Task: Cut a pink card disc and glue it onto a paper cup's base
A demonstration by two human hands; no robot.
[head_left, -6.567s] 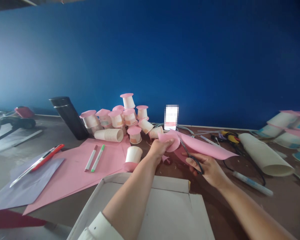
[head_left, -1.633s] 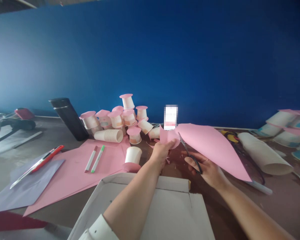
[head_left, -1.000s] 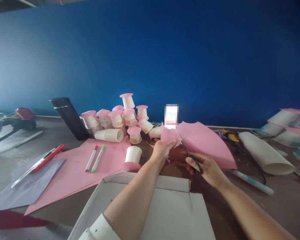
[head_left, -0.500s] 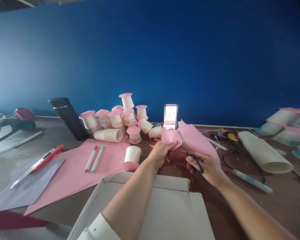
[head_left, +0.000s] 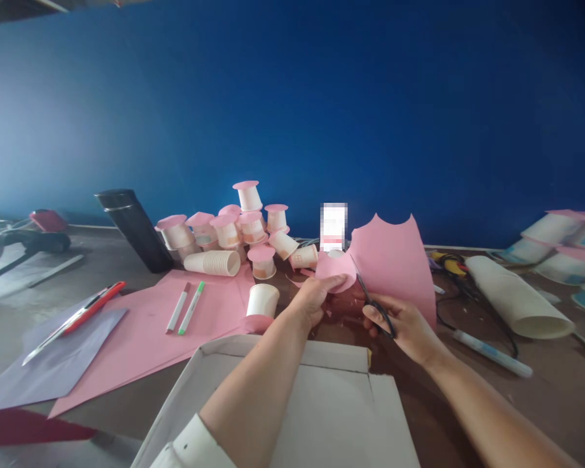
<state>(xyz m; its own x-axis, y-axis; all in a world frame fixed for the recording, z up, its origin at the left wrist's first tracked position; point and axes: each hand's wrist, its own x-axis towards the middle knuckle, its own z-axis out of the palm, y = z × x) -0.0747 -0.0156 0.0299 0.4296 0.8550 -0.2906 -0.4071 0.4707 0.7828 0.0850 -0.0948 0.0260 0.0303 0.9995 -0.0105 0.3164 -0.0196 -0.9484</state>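
My left hand (head_left: 313, 298) pinches a rounded flap of a pink paper sheet (head_left: 394, 260) above the table, just past the white box. My right hand (head_left: 403, 325) grips black scissors (head_left: 370, 299), whose blades point up into the paper beside the flap. The rest of the sheet stands upright behind the scissors, its top edge cut in scallops. A white paper cup (head_left: 262, 300) stands upside down on a pink disc just left of my left hand.
An open white cardboard box (head_left: 331, 403) lies nearest me. A heap of pink-topped cups (head_left: 234, 227) and a black flask (head_left: 135, 229) stand behind. Pink paper with two markers (head_left: 185, 308), a red cutter (head_left: 85, 311), a paper roll (head_left: 514, 296) and cables lie around.
The loose part of the pink sheet has swung round and now stands upright with its scalloped edge on top. The scissors have worked on around the flap; both hands stayed in place.
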